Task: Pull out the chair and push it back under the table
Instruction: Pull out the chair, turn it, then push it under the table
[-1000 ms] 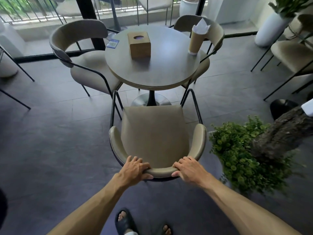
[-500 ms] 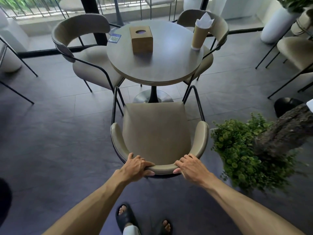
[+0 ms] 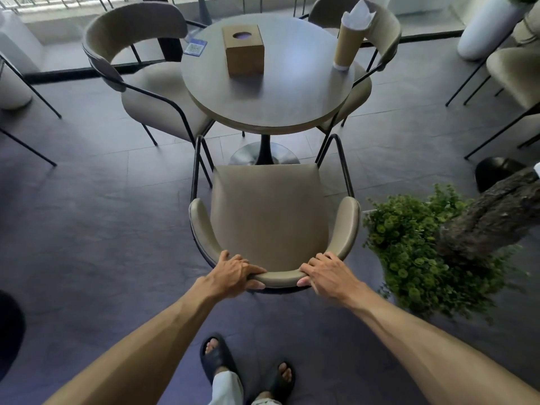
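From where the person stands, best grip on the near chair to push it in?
The curved backrest top, from behind, one hand each side of centre, as the left hand and right hand hold it now. The padded rail faces the person, is thin enough to wrap, and a symmetric hold should keep the chair straight toward the table, clear of the plant.
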